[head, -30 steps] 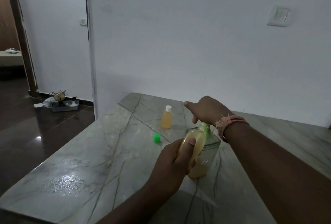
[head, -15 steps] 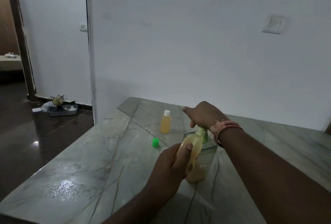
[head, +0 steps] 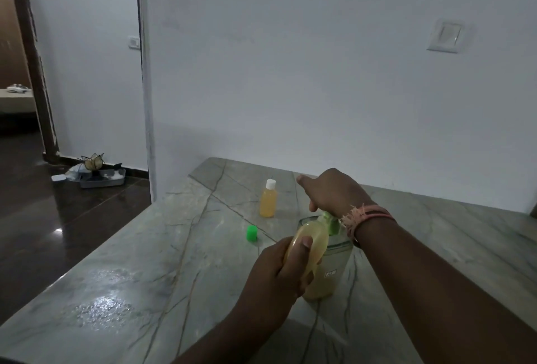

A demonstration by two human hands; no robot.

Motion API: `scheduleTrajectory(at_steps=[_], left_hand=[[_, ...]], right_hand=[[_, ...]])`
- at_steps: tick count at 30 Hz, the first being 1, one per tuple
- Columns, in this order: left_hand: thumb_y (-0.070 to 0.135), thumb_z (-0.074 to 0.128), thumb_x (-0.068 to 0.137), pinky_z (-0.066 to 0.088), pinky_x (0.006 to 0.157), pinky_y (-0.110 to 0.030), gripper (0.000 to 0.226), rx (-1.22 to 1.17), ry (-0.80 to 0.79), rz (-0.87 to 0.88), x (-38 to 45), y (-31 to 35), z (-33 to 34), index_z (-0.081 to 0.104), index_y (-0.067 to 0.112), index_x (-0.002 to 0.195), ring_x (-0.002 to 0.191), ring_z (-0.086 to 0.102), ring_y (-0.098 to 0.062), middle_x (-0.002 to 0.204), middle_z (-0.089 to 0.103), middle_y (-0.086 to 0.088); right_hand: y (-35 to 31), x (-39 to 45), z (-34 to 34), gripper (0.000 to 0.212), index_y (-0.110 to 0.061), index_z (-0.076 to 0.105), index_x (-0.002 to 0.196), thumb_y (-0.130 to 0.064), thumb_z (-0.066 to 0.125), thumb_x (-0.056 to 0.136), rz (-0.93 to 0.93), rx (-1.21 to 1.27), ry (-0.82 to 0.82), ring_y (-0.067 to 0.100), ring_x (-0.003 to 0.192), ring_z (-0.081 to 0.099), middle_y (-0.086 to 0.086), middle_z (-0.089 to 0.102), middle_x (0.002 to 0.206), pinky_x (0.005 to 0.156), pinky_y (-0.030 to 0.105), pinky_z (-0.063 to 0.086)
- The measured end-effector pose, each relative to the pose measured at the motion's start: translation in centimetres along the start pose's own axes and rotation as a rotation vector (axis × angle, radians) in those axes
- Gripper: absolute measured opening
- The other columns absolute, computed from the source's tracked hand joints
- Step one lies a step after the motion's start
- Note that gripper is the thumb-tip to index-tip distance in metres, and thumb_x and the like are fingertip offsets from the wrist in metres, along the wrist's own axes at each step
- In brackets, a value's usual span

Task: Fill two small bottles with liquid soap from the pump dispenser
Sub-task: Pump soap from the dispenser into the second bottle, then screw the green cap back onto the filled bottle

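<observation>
The clear pump dispenser [head: 334, 270], its lower part filled with yellow soap, stands on the marble counter [head: 145, 262]. My right hand [head: 334, 192] lies on top of its green pump [head: 332, 222], index finger stretched out to the left. My left hand [head: 276, 270] grips an uncapped small bottle [head: 312, 235] of yellowish liquid, tilted with its mouth up at the pump. A second small bottle [head: 268, 202], yellow-filled with a white cap on, stands upright further back. A loose green cap [head: 252, 233] sits on the counter left of the dispenser.
A white wall runs behind the counter, with a switch plate [head: 444, 35] high on the right. The counter's left edge drops to a dark floor, where a grey tray of clutter [head: 98, 174] sits by a doorway.
Both hands keep their places on the pump and the small bottle. Only the view has shifted slightly.
</observation>
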State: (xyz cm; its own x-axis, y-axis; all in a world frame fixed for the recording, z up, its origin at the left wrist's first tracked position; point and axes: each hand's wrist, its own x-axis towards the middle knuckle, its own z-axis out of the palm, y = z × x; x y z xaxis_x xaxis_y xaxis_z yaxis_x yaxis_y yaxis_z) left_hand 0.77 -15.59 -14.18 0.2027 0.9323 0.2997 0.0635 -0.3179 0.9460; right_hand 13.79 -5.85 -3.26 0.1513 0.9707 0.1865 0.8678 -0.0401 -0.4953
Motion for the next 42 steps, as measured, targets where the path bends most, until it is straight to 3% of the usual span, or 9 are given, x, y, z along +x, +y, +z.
scheduleTrajectory(at_steps=[5, 15, 18, 22, 27, 31, 36, 39, 42], left_hand=[[0.050, 0.043, 0.102, 0.037, 0.047, -0.021, 0.039, -0.080, -0.050, 0.018, -0.1, 0.1, -0.3, 0.067, 0.019, 0.103, 0.052, 0.049, -0.006, 0.066, 0.061, 0.002], [0.060, 0.039, 0.100, 0.044, 0.056, -0.028, 0.045, -0.100, -0.203, -0.004, -0.7, 0.0, -0.6, 0.061, 0.024, 0.115, 0.064, 0.053, -0.015, 0.077, 0.061, 0.001], [0.062, 0.040, 0.099, 0.047, 0.058, -0.029, 0.046, -0.097, -0.208, -0.027, -0.8, 0.0, -1.0, 0.060, 0.026, 0.118, 0.068, 0.056, -0.016, 0.083, 0.064, -0.002], [0.050, 0.039, 0.102, 0.051, 0.064, -0.031, 0.040, -0.095, -0.150, -0.004, -1.0, 0.6, -1.5, 0.059, 0.021, 0.121, 0.077, 0.063, -0.016, 0.092, 0.069, -0.004], [0.038, 0.039, 0.105, 0.055, 0.073, -0.031, 0.027, 0.006, 0.010, 0.011, -0.9, 0.9, -3.2, 0.056, 0.023, 0.118, 0.086, 0.066, -0.016, 0.102, 0.071, -0.003], [0.043, 0.039, 0.102, 0.057, 0.075, -0.028, 0.035, 0.069, 0.107, 0.001, -1.2, 0.3, -5.6, 0.054, 0.020, 0.122, 0.091, 0.067, -0.017, 0.105, 0.069, -0.001], [0.051, 0.039, 0.094, 0.057, 0.078, -0.036, 0.043, 0.029, 0.144, 0.004, -1.3, -1.1, -7.6, 0.058, 0.019, 0.117, 0.092, 0.067, -0.023, 0.106, 0.069, -0.004], [0.049, 0.040, 0.096, 0.058, 0.076, -0.033, 0.038, 0.031, 0.135, 0.002, -1.3, -1.7, -7.1, 0.057, 0.021, 0.115, 0.090, 0.068, -0.019, 0.105, 0.069, -0.002], [0.044, 0.041, 0.099, 0.058, 0.074, -0.030, 0.033, 0.028, 0.146, -0.007, -0.6, -2.0, -6.6, 0.057, 0.020, 0.115, 0.090, 0.068, -0.019, 0.105, 0.069, -0.004]], right_hand=[[-0.2, -0.7, -1.0, 0.062, -0.010, 0.076, 0.066, -0.056, 0.046, 0.094, 0.008, 0.069, -0.108, 0.017, 0.058, 0.059, -0.002, 0.064, 0.063, 0.058, 0.027, 0.042], [-0.2, -0.2, -2.6, 0.056, -0.004, 0.076, 0.079, -0.051, 0.049, 0.095, 0.156, 0.470, -0.080, 0.016, 0.047, 0.045, 0.000, 0.053, 0.054, 0.050, 0.024, 0.039], [-1.2, -0.4, -3.7, 0.049, -0.005, 0.074, 0.077, -0.044, 0.050, 0.095, 0.087, 0.560, 0.007, 0.015, 0.043, 0.039, 0.001, 0.052, 0.054, 0.046, 0.023, 0.031], [-3.3, -1.8, -4.6, 0.041, -0.012, 0.074, 0.072, -0.039, 0.053, 0.095, -0.119, 0.471, 0.172, 0.015, 0.062, 0.058, -0.006, 0.063, 0.064, 0.058, 0.026, 0.040], [-5.8, -4.4, -3.6, 0.038, -0.009, 0.072, 0.080, -0.038, 0.056, 0.096, -0.325, 0.360, 0.169, 0.010, 0.079, 0.066, -0.006, 0.073, 0.082, 0.066, 0.022, 0.045], [-5.7, -6.6, -3.1, 0.037, -0.009, 0.072, 0.079, -0.038, 0.056, 0.097, -0.364, 0.394, 0.154, -0.005, 0.061, 0.059, -0.017, 0.065, 0.064, 0.057, 0.020, 0.039], [1.2, -9.3, -4.2, 0.045, -0.024, 0.063, 0.091, -0.068, 0.056, 0.084, -0.138, 0.241, 0.766, 0.019, 0.088, 0.062, -0.003, 0.066, 0.094, 0.084, 0.040, 0.051], [6.1, -11.2, -1.8, 0.080, -0.026, 0.052, 0.120, -0.084, 0.058, 0.065, 0.115, 0.427, 0.472, 0.025, 0.112, 0.055, 0.005, 0.055, 0.125, 0.091, 0.041, 0.048], [6.3, -12.1, 1.9, 0.096, -0.021, 0.043, 0.136, -0.071, 0.072, 0.060, 0.089, 0.570, 0.296, 0.021, 0.117, 0.052, 0.006, 0.049, 0.136, 0.083, 0.028, 0.043]])
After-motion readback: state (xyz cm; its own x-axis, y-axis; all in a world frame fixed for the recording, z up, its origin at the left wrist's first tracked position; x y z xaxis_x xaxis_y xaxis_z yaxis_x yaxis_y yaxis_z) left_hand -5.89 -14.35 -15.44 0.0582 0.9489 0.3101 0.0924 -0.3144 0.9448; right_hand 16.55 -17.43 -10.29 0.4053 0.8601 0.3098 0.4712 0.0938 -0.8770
